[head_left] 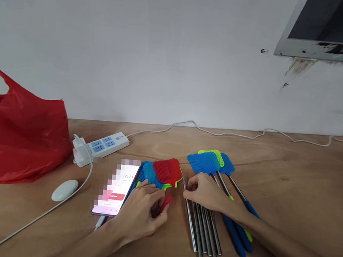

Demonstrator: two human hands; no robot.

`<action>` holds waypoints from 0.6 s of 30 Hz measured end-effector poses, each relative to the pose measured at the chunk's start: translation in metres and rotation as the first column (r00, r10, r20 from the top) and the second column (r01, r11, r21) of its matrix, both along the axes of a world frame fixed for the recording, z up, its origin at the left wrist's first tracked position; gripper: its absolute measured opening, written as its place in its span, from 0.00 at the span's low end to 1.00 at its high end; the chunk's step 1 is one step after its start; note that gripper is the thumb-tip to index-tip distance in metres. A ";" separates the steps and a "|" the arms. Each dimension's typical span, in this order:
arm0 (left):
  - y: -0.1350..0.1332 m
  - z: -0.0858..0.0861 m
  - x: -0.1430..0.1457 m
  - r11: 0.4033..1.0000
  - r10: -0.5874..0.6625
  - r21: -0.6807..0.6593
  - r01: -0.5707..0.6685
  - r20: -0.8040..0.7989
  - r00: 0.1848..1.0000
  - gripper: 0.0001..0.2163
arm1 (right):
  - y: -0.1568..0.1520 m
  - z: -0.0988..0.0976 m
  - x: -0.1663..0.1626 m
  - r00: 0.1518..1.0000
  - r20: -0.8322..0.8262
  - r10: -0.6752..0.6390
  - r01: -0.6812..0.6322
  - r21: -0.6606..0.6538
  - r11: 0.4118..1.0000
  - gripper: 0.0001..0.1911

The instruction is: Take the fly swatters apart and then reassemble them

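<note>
Red bag [25, 133], power strip [107, 144], phone [117, 193] at left. My left hand [141, 209] grips a red handle [166, 203] near piled swatter heads [167, 171]. My right hand [203, 191] is at the metal rods' [203, 232] far ends; can't tell from here if it's pinching one. Long-handled swatters [203, 163] rightmost.

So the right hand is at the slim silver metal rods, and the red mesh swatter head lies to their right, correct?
Not quite: the head view shows the red mesh swatter head left of the slim silver metal rods. The right hand is indeed at them.
</note>
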State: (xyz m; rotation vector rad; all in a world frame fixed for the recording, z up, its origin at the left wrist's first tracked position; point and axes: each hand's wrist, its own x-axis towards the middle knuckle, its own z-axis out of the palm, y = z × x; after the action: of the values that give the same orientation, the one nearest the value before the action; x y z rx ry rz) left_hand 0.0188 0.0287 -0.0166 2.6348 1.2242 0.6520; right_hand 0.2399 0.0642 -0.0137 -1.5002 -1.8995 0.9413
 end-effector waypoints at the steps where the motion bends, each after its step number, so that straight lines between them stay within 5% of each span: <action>1: 0.000 0.000 0.000 1.000 -0.006 -0.004 0.006 0.023 1.000 0.10 | 0.001 0.000 0.003 0.996 -0.088 -0.001 -0.001 -0.029 1.000 0.10; 9: -0.001 -0.003 0.000 0.995 -0.022 -0.096 0.037 0.154 0.988 0.09 | 0.001 -0.007 0.026 0.710 -0.674 -0.206 0.124 -0.168 0.978 0.15; 13: -0.001 -0.005 0.001 0.991 -0.039 -0.121 0.063 0.193 0.980 0.07 | -0.005 -0.009 0.026 0.575 -0.788 -0.219 0.128 -0.178 0.976 0.16; 18: 0.000 -0.006 -0.001 0.994 -0.054 -0.087 0.070 0.178 0.983 0.08 | -0.008 -0.009 0.024 0.512 -0.834 -0.207 0.101 -0.180 0.978 0.15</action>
State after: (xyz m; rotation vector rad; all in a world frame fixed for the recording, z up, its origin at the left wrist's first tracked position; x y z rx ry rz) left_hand 0.0181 0.0288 -0.0226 2.4692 1.0908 0.7773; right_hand 0.2637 0.0558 -0.0230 -0.9133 -0.9653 1.3755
